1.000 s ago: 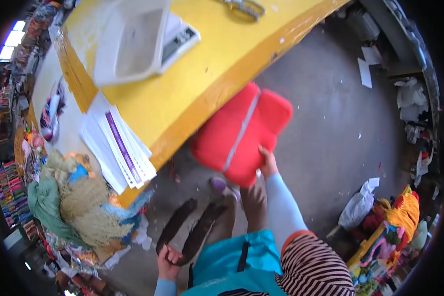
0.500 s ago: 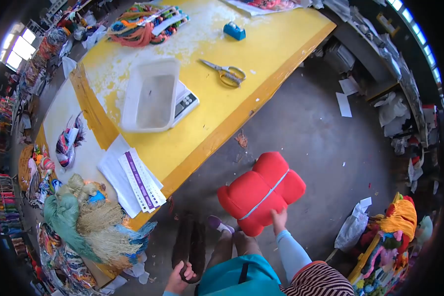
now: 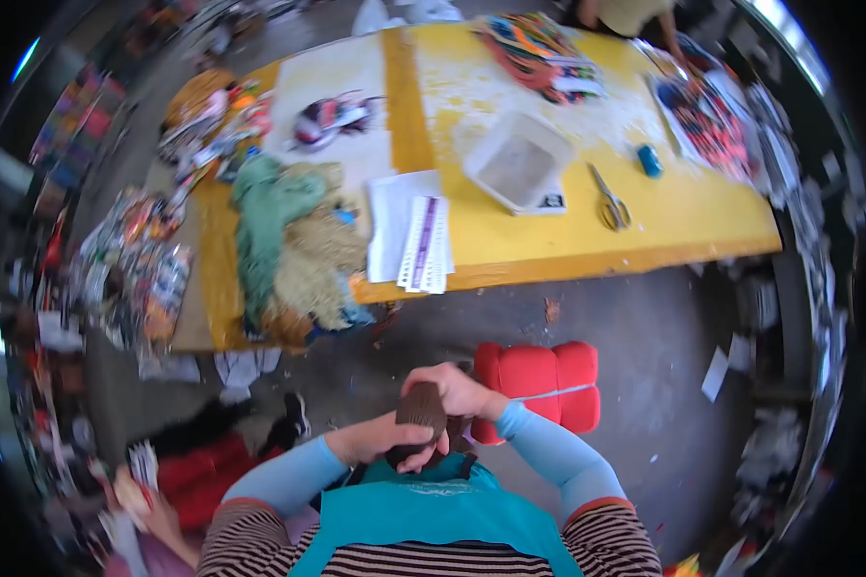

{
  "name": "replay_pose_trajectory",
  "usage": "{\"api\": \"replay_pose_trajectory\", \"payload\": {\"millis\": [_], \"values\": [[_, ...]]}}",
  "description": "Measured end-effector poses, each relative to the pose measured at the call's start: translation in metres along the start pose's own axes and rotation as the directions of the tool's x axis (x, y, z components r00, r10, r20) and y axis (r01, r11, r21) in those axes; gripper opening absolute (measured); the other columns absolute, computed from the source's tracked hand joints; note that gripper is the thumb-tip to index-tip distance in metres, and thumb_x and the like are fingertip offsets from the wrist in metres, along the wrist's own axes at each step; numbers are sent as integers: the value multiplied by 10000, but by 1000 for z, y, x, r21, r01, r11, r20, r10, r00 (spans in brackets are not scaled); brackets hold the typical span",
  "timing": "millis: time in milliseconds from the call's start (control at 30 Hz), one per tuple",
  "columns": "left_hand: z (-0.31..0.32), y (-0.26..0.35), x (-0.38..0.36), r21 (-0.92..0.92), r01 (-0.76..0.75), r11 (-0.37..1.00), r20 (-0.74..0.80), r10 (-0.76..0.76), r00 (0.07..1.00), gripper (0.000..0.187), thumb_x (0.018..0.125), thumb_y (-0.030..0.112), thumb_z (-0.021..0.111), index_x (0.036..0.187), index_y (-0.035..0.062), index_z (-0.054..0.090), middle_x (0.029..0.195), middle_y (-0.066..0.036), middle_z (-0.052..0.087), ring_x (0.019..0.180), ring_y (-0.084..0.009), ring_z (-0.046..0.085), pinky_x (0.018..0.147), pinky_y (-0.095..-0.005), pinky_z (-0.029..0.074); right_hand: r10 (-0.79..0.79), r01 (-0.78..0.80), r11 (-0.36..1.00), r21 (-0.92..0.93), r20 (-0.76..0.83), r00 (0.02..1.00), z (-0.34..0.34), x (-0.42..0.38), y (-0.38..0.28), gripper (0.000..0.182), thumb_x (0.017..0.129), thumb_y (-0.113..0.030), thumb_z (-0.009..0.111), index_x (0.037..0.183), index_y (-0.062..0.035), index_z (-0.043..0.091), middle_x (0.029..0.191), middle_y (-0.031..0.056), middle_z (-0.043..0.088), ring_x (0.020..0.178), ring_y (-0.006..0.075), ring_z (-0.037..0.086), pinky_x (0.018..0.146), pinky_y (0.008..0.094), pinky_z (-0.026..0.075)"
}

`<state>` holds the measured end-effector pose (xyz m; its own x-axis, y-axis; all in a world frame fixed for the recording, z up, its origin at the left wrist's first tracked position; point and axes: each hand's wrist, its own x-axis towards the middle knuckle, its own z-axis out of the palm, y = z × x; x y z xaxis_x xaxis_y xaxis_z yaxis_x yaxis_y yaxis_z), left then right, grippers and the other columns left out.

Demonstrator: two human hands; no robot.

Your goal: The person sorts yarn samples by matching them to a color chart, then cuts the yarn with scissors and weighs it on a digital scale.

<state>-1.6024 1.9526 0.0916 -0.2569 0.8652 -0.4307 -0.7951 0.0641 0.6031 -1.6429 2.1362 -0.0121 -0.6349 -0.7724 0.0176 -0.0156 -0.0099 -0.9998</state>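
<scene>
Both my hands meet in front of my chest around a dark brown bundle of fibre [image 3: 420, 409]. My left hand [image 3: 387, 441] grips it from below and the left. My right hand [image 3: 458, 388] closes over its top and right side. A red cushion [image 3: 544, 383] with a pale strap across it rests on the grey floor just right of my right forearm, touched by neither hand.
A long yellow table [image 3: 587, 245] stands ahead with a clear plastic tub [image 3: 516, 161] on a scale, scissors [image 3: 610, 203], white papers [image 3: 416, 237], green and tan yarn heaps [image 3: 293, 240] and colourful thread. Another person's arm [image 3: 635, 17] shows at the table's far side. Red and black stuff lies lower left.
The view has swung round to face the table squarely. My right hand has let go of the red cushion, which now sits on the floor, and has joined my left hand on the dark bundle.
</scene>
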Motion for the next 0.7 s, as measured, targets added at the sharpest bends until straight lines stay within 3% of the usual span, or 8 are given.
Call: {"api": "replay_pose_trajectory", "payload": {"millis": [100,167,200,333,367,467,567,700], "values": [[2,-28,-17,-274,-153,950,-30,151,988,744,968,631,355,1238,-38,534,819,-125,655,752,-215,642,745,-346,509,7,-66,987,-148,-367,930,-15,-10,-55,316,674,-95,778,961,-20,670,890,109,690,848,188,672,777,315,527],[4,-42,-9,-709,-54,703,-110,-35,993,720,993,592,306,1310,-26,494,1012,-208,668,967,-293,664,887,-432,518,-30,-77,958,-276,-363,931,-14,-9,-98,294,680,-62,764,952,-8,662,858,120,687,817,183,670,757,301,522],[-12,-70,4,-717,-5,697,72,82,994,673,993,556,371,1339,-12,471,1122,-244,648,1067,-315,648,961,-461,505,-59,-67,931,-359,-329,943,-9,-7,-119,290,683,-56,760,952,-7,661,846,122,685,806,180,668,751,300,521],[46,-34,20,12,-12,1000,76,11,997,470,954,261,617,1327,10,481,1140,-150,613,1052,-230,637,915,-355,522,-149,-7,897,-442,-318,936,11,-8,-154,280,680,-94,767,916,1,650,800,89,663,774,136,628,732,280,502],[49,-34,27,253,-348,903,230,294,928,483,946,263,633,1332,19,477,1140,-126,601,1066,-207,623,916,-329,511,-124,-40,898,-437,-340,932,10,-14,-151,266,680,-73,742,922,-7,653,798,100,667,764,162,643,729,289,508],[74,-15,16,435,-684,585,508,468,723,567,946,386,614,1367,40,457,1190,-118,588,1199,-221,547,993,-329,446,-64,-124,898,-422,-406,912,13,-36,-133,219,703,-75,712,900,-7,643,787,93,669,742,148,633,716,280,504],[102,0,-17,527,-767,366,463,633,621,571,945,385,606,1380,51,445,1235,-122,569,1235,-242,515,1026,-359,416,35,-125,983,-135,-530,847,51,-45,-124,247,703,-93,715,907,22,638,817,74,681,722,150,627,709,275,502],[130,13,-58,806,-589,-63,316,887,337,579,943,384,596,1397,66,429,1294,-128,545,1283,-271,473,1070,-398,375,-54,-32,988,-150,-535,843,92,-45,-118,251,703,-51,713,928,30,634,816,70,681,732,159,630,714,290,507]]}}
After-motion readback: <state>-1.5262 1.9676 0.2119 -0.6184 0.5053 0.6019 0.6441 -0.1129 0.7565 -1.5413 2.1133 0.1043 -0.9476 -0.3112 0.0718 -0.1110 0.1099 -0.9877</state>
